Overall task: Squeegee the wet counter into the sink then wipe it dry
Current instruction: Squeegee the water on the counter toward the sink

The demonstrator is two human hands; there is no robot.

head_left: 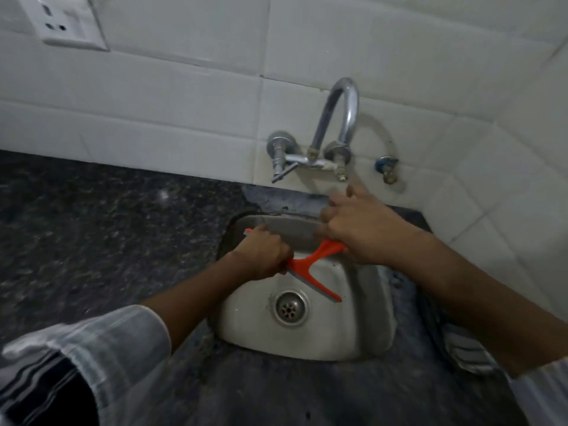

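Observation:
An orange squeegee (310, 265) with a grey rubber blade is held over the steel sink (362, 339). My right hand (365, 229) is closed around its handle near the sink's back rim. My left hand (264, 253) is wrapped over the left part of the blade, hiding that end; the blade's other end points down toward the drain (289, 309). The dark speckled stone counter (101, 238) spreads to the left and in front of the sink.
A chrome wall tap (335, 118) with two valves arches above the sink's back edge. A small blue-handled valve (386, 167) is to its right. White wall tiles carry a socket plate (69, 21) at top left. A striped cloth (467, 352) lies right of the sink.

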